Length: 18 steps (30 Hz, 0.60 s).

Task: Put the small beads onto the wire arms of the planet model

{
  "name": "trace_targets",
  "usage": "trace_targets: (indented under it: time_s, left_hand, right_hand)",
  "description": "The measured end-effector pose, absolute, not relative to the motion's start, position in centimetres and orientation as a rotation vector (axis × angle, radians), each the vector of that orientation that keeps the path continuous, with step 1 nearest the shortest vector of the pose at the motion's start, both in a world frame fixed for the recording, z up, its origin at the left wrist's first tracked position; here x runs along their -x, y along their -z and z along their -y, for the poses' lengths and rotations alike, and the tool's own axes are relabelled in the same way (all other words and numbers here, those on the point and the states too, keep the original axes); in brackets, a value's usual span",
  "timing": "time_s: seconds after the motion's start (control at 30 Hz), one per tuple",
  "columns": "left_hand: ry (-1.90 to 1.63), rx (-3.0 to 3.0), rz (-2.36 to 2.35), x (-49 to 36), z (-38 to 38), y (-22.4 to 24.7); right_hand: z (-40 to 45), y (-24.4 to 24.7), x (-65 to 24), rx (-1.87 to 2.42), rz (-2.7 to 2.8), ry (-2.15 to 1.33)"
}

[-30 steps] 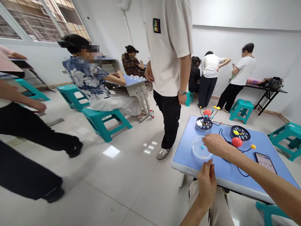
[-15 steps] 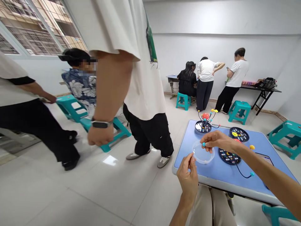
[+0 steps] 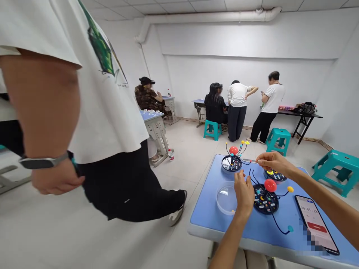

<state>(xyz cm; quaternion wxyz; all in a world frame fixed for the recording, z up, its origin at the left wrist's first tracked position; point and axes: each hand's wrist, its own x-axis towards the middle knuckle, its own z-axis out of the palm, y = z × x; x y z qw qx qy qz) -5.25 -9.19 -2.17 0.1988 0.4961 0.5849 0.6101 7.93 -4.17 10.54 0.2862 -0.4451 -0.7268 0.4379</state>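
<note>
On the blue table stands a planet model (image 3: pixel 266 201) with a dark printed round base, a red ball (image 3: pixel 270 185) and thin black wire arms. One arm ends in a teal ball (image 3: pixel 290 228), another in an orange one (image 3: pixel 290 189). My left hand (image 3: pixel 244 192) is beside its bare upright wires, thumb apart from the curled fingers, with nothing visible in it. Above and behind the model, my right hand (image 3: pixel 270 162) has its fingertips pinched together; what they hold is too small to make out. Left of my left hand lies a clear round plastic dish (image 3: pixel 218 198) holding a small orange piece.
Another planet model (image 3: pixel 231 164) and a dark round base (image 3: pixel 276 176) stand farther back on the table. A phone (image 3: pixel 316 222) showing a timer lies at the right. A person in a white shirt (image 3: pixel 103 112) is close on the left. Teal stools (image 3: pixel 338 170) stand beyond the table.
My view has turned left-to-right and up a little. Both hands have moved from over the clear dish toward the front model. The teal bead in my right fingers no longer shows. The near person has stepped.
</note>
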Motion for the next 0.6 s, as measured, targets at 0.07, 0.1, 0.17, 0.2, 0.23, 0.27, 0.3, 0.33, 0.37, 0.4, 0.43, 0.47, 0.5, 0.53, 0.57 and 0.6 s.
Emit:
trace_targets:
  time_s: [0.07,0.1,0.17,0.2,0.23,0.27,0.3,0.33,0.37,0.4,0.43,0.47,0.5,0.53,0.57,0.6]
  left_hand:
    - [-1.619,-1.41,-1.718,4.8,8.1,2.2]
    - [-1.586,-1.428,-1.747,4.6,7.7,2.2]
    - [-1.538,-1.461,-1.777,4.2,7.1,2.5]
    - [-1.525,-1.474,-1.782,4.0,6.9,2.6]
    - [-1.518,-1.485,-1.782,3.9,6.7,2.7]
    - [-1.513,-1.493,-1.781,3.8,6.7,2.9]
    - [-1.51,-1.499,-1.78,3.7,6.6,3.0]
    - [-1.508,-1.506,-1.779,3.7,6.5,3.0]
    - [-1.509,-1.512,-1.777,3.7,6.4,3.0]
    - [-1.511,-1.516,-1.775,3.7,6.3,3.0]
    - [-1.513,-1.521,-1.771,3.6,6.3,3.0]
    - [-1.515,-1.525,-1.767,3.6,6.2,2.9]
    - [-1.517,-1.53,-1.763,3.6,6.1,2.9]
    - [-1.519,-1.535,-1.757,3.6,6.0,2.9]
    - [-1.521,-1.539,-1.749,3.5,5.9,2.9]
    - [-1.522,-1.544,-1.74,3.5,5.8,2.9]
  right_hand:
    - [2.9,-10.0,-8.2,1.236,1.95,-1.204]
    - [2.5,-9.8,-8.2,1.245,1.942,-1.237]
    - [2.0,-9.3,-8.4,1.234,1.921,-1.309]
    - [1.9,-9.1,-8.4,1.22,1.912,-1.341]
    - [1.8,-8.9,-8.5,1.208,1.904,-1.369]
    - [1.7,-8.7,-8.6,1.198,1.897,-1.391]
    - [1.6,-8.5,-8.7,1.19,1.892,-1.407]
    - [1.5,-8.2,-8.8,1.184,1.892,-1.41]
    - [1.3,-7.9,-8.8,1.18,1.9,-1.404]
    - [1.1,-7.6,-8.9,1.176,1.914,-1.392]
    - [0.9,-7.2,-8.9,1.173,1.934,-1.376]
    - [0.6,-6.9,-8.9,1.173,1.956,-1.357]
    - [0.4,-6.5,-8.9,1.174,1.979,-1.337]
    - [0.2,-6.2,-8.9,1.175,1.999,-1.314]
    - [0.0,-5.9,-8.9,1.178,2.016,-1.292]
    - [-0.1,-5.7,-8.9,1.179,2.03,-1.274]
